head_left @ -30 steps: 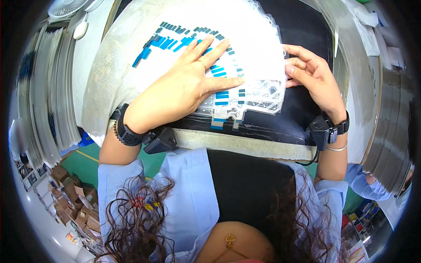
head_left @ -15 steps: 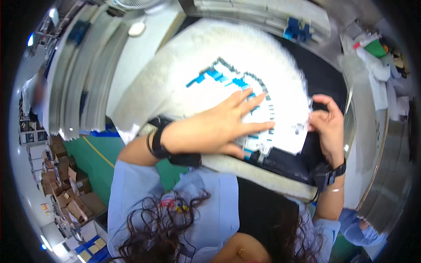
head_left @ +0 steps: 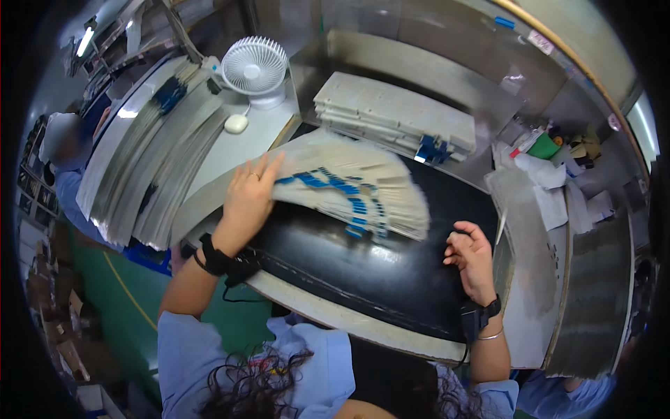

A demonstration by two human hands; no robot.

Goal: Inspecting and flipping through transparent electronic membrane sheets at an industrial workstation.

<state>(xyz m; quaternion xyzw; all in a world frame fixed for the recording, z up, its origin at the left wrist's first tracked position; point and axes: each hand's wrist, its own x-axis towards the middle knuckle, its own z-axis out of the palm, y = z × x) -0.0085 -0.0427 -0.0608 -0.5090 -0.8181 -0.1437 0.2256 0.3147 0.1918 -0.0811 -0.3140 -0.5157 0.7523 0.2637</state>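
Observation:
A fanned stack of thin whitish sheets (head_left: 391,167) with blue and dark marks lies curved across a black work mat (head_left: 377,269). At its left part, my left hand (head_left: 250,199) rests with the fingers stretched out over the sheets. My right hand (head_left: 472,260) hovers over the right side of the mat, apart from the stack. Its fingers are loosely bent, slightly apart, and nothing shows in them. The sheets' edges are blurred on the right end of the fan.
Long stacks of grey sheets (head_left: 150,164) stand on the left, beside a white fan (head_left: 252,70) and a white computer mouse (head_left: 236,123). Behind the mat lie stacked pale boards (head_left: 398,105) with a blue clip (head_left: 434,149). More sheets (head_left: 593,300) lie right. A co-worker (head_left: 70,164) is at far left.
My right hand has come off the fan's right edge. My left hand has moved left from the middle of the sheets. The fan now covers less of the mat, and the view has shifted.

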